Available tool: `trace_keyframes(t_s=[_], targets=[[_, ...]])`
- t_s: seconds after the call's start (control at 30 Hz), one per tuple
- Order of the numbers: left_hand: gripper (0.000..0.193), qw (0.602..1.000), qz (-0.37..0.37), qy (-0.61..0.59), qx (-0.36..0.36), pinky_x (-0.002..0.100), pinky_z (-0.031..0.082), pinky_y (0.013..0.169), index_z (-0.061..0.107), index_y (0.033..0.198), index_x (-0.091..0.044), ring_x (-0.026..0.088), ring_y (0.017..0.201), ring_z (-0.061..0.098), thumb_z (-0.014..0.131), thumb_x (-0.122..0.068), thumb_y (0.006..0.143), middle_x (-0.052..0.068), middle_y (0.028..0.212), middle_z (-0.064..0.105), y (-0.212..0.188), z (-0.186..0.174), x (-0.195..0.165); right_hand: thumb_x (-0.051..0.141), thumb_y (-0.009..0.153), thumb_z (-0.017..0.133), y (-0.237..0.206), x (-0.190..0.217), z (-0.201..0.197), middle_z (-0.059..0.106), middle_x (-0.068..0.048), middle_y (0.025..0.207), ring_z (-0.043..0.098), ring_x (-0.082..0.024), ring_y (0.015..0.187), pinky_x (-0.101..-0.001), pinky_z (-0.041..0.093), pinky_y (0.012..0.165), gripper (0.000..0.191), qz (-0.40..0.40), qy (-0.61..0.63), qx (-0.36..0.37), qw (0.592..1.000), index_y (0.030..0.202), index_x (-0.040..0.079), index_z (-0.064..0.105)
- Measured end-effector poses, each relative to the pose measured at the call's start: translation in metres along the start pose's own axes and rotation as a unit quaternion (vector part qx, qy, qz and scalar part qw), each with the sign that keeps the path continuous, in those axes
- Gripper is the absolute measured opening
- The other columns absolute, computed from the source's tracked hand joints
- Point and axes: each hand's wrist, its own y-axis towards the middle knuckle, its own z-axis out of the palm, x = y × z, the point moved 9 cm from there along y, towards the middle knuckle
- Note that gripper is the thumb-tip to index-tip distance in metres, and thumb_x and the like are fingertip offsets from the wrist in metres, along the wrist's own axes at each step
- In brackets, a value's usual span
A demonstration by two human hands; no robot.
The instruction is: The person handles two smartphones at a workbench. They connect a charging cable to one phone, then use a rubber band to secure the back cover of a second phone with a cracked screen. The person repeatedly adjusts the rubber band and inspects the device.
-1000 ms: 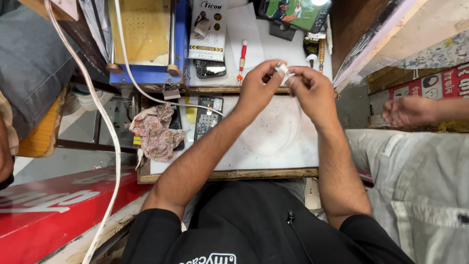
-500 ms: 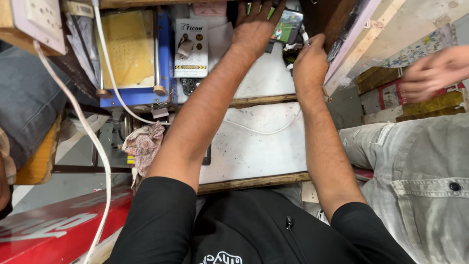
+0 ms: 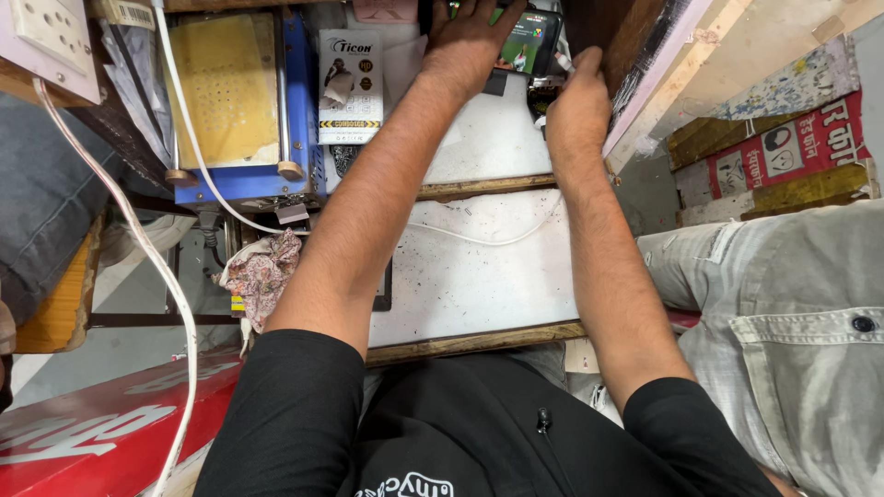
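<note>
Left hand (image 3: 470,41) spread flat over lit phone (image 3: 529,41); right hand (image 3: 575,101) curled beside it, contents hidden. Step: steadying phone; firmer grip needed next.

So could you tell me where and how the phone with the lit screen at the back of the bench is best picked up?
Probably by its two long edges, coming from above and the near side. The phone lies flat, screen up, with the left hand already over its left end; the right hand is beside its free right end, where there seems to be room for fingers.
</note>
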Motion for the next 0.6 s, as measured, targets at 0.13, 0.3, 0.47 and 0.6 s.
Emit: trace_keyframes(t_s=[0.13,0.3,0.47,0.6], targets=[[0.102,0.999,0.013,-0.024,-0.024,0.065,0.038,0.103,0.034,0.158,-0.026,0.029,0.130,0.050,0.072,0.012,0.072,0.013,0.146,0.047,-0.005,0.002,0.002,-0.014,0.099,0.050,0.000,-0.001,0.006,0.065,-0.020,0.108,0.071,-0.031,0.096,-0.0423,0.060,0.081,0.029,0.027,-0.045,0.050,0.997,0.123,0.001,0.048],[0.104,0.999,0.018,-0.020,-0.031,0.061,0.037,0.109,0.032,0.158,-0.028,0.025,0.134,0.049,0.073,0.013,0.072,0.011,0.149,0.047,-0.009,0.004,0.004,-0.018,0.089,0.050,0.004,0.014,-0.005,0.065,-0.021,0.115,0.070,-0.031,0.103,-0.0395,0.061,0.085,0.039,-0.038,-0.022,-0.009,0.999,0.124,0.000,0.049],[0.101,0.998,-0.007,-0.065,-0.011,0.066,0.029,0.110,0.028,0.156,-0.029,0.028,0.137,0.043,0.084,-0.007,0.075,0.010,0.149,0.044,-0.012,0.004,0.013,-0.015,0.094,0.051,0.003,0.009,-0.003,0.064,-0.021,0.118,0.070,-0.031,0.104,-0.0398,0.061,0.087,0.034,-0.019,-0.019,0.003,1.000,0.124,0.001,0.049],[0.100,0.997,-0.002,-0.078,0.012,0.064,0.026,0.113,0.026,0.160,-0.029,0.029,0.140,0.041,0.087,-0.016,0.081,0.008,0.153,0.041,-0.013,0.006,0.013,-0.015,0.095,0.053,0.005,0.014,-0.006,0.065,-0.020,0.121,0.070,-0.034,0.106,-0.0413,0.060,0.088,0.033,-0.050,-0.032,-0.006,0.998,0.123,0.003,0.050]])
